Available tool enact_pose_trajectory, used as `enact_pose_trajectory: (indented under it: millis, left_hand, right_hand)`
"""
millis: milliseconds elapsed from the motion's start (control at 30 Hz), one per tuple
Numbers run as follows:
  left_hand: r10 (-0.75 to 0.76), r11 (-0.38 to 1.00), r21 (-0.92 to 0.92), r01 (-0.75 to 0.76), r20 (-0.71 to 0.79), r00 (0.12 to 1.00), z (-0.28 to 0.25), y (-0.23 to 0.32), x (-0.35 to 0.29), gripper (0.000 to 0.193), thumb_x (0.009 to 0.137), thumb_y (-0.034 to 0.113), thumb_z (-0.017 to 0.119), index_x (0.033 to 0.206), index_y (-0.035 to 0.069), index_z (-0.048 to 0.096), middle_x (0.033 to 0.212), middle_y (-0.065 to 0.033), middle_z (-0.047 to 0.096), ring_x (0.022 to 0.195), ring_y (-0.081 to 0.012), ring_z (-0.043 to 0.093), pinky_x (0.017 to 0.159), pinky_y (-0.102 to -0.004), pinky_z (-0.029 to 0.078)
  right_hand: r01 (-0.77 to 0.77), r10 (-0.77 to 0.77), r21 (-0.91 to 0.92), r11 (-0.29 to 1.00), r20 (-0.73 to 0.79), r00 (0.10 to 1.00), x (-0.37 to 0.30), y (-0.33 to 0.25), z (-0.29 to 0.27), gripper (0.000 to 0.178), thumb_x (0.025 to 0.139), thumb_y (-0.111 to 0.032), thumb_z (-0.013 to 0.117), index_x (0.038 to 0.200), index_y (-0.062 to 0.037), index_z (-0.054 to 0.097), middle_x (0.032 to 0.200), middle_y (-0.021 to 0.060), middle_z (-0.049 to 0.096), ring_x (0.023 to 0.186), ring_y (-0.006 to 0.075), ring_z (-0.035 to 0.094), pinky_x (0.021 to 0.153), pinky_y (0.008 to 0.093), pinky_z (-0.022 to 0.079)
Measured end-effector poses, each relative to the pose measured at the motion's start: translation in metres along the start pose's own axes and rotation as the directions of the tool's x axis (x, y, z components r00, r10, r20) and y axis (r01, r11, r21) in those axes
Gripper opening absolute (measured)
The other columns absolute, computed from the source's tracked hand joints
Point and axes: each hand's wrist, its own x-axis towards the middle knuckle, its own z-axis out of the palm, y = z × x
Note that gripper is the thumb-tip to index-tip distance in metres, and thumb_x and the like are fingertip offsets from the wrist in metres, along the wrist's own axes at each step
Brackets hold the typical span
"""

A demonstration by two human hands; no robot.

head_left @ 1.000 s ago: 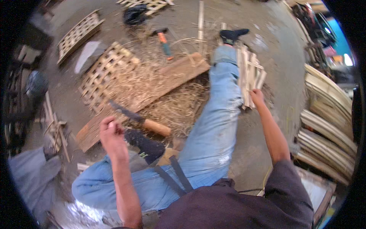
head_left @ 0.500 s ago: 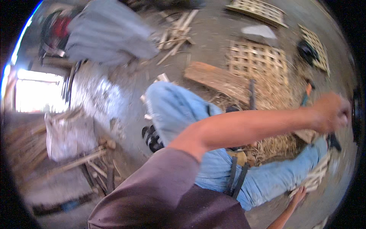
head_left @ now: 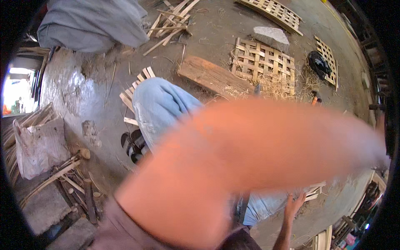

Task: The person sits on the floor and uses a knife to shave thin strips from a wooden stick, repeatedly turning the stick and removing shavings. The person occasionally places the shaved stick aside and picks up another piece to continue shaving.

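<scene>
Our blurry left arm (head_left: 258, 154) fills the middle and hides much of the floor (head_left: 216, 29). Our right hand (head_left: 294, 204) sits low, touching the wood strips (head_left: 313, 191) beside our knee. A thick plank (head_left: 212, 77), a woven mat (head_left: 263, 64) and a stone (head_left: 271, 36) crowd the floor ahead. There is open floor between the plank and the loose sticks (head_left: 171, 18).
</scene>
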Motion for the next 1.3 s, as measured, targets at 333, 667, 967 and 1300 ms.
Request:
enact_pose_trajectory:
  millis: [333, 667, 967, 1300]
  left_hand:
    - [-0.681, 0.454, 0.025, 0.891, -0.635, 0.364, -0.275, -0.168, -0.436, 0.039, 0.091, 0.035, 0.056, 0.112, 0.004, 0.064, 0.100, -0.0116, 0.068, 0.091, -0.0219, 0.064, 0.080, -0.0330, 0.048]
    - [-0.589, -0.385, -0.094, 0.918, -0.741, -0.323, -0.169, -0.089, -0.699, 0.036, 0.086, 0.034, 0.062, 0.106, 0.005, 0.061, 0.088, -0.0162, 0.070, 0.088, -0.0322, 0.067, 0.078, -0.0418, 0.051]
    - [-0.503, -0.573, -0.384, 0.724, -0.532, -0.681, -0.178, -0.148, -0.691, 0.086, 0.069, 0.036, 0.078, 0.135, 0.000, 0.037, 0.121, -0.0264, 0.058, 0.114, -0.0391, 0.057, 0.094, -0.0456, 0.047]
    - [-0.557, 0.537, -0.810, 0.235, -0.550, -0.622, -0.246, -0.144, -0.751, 0.031, 0.086, 0.031, 0.054, 0.108, 0.009, 0.058, 0.090, -0.0084, 0.058, 0.079, -0.0231, 0.058, 0.065, -0.0375, 0.050]
  right_hand:
    - [0.303, -0.320, 0.160, 0.940, 0.101, 0.942, 0.054, -0.180, 0.126, 0.055, 0.076, -0.015, 0.074, 0.123, 0.0005, 0.050, 0.117, 0.0223, 0.053, 0.112, 0.0380, 0.050, 0.095, 0.0431, 0.041]
    - [0.415, -0.486, 0.337, 0.845, 0.163, 0.859, 0.091, -0.197, 0.168, 0.048, 0.078, -0.013, 0.074, 0.118, 0.0018, 0.052, 0.108, 0.0168, 0.058, 0.096, 0.0268, 0.059, 0.084, 0.0373, 0.048]
    - [0.027, -0.161, 0.421, 0.906, 0.287, 0.944, 0.093, -0.209, 0.161, 0.052, 0.069, -0.020, 0.070, 0.112, 0.0030, 0.051, 0.094, 0.0206, 0.062, 0.086, 0.0353, 0.062, 0.082, 0.0425, 0.048]
    - [-0.153, -0.203, 0.748, 0.646, 0.362, 0.910, 0.068, -0.216, 0.147, 0.073, 0.078, -0.026, 0.074, 0.135, 0.0036, 0.040, 0.126, 0.0214, 0.053, 0.116, 0.0303, 0.052, 0.098, 0.0401, 0.041]
